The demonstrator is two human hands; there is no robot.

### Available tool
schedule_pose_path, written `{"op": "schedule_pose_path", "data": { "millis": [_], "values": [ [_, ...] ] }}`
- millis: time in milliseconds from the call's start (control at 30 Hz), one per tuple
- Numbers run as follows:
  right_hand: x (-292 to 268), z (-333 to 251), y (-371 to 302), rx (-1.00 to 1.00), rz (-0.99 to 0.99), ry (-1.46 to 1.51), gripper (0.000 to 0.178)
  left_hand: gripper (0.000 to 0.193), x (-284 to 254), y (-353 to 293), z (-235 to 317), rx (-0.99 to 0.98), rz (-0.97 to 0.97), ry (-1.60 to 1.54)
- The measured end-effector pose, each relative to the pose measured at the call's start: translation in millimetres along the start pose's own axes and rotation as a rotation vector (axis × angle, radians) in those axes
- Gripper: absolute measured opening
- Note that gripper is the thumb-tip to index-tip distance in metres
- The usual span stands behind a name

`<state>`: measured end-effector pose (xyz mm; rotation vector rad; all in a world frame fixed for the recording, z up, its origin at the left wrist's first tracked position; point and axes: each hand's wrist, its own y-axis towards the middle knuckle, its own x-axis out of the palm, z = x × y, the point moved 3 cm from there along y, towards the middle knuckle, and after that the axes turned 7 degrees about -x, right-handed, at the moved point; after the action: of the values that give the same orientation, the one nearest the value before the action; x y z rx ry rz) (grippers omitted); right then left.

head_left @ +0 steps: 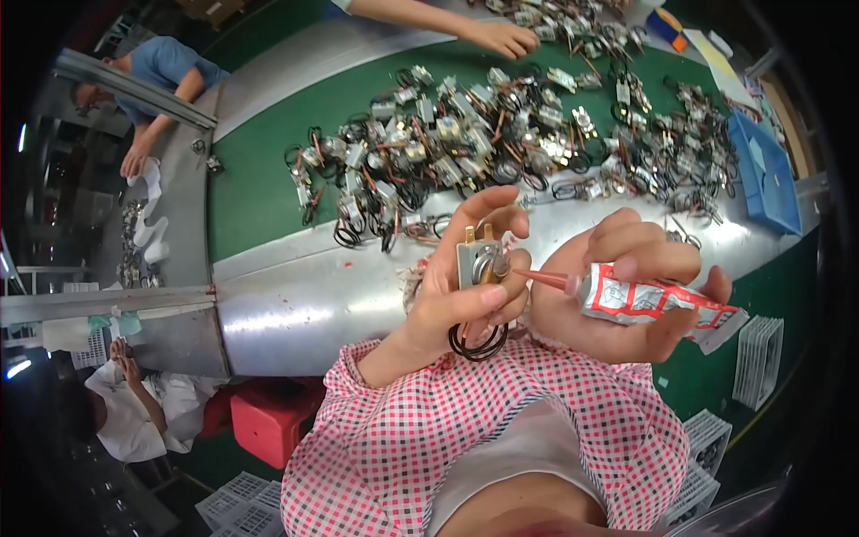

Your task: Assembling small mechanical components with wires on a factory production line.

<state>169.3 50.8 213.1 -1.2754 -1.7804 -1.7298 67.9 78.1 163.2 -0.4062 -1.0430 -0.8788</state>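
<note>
My left hand (474,309) is closed around a small metal-cased electrical part (467,264) with two brass prongs on top. A loop of black wire (479,345) hangs from it below my fingers. In my right hand (626,259) is a silver and red squeeze tube (649,302), lying sideways with its crimped end to the right. The tube's thin red nozzle (550,280) points left at the part. Its tip is at or very near the part's side; whether they touch I cannot tell.
Many similar wired parts (447,143) lie heaped on a green mat (255,197) over the metal bench (286,313). A blue tray (769,179) stands at the right. Across the bench a co-worker's hand (506,38) reaches in. Two other people are at the left, near a red stool (273,421).
</note>
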Motion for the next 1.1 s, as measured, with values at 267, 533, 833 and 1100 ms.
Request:
{"op": "schedule_pose_path", "data": {
  "millis": [267,533,833,1100],
  "values": [
    [-13,0,-8,0.123,-0.028,-0.103,0.04,0.071,4,-6,-5,0.042,-0.022,-0.031],
    [-11,1,-8,0.213,-0.167,-0.055,0.04,0.077,8,-6,-5,0.015,0.017,0.005],
    [-9,4,-9,0.312,-0.162,-0.196,0.042,0.08,7,-5,-2,-0.016,0.023,0.01],
    [-11,10,-11,0.334,-0.205,-0.186,0.041,0.078,4,-3,0,-0.013,0.047,0.026]
  ]
}}
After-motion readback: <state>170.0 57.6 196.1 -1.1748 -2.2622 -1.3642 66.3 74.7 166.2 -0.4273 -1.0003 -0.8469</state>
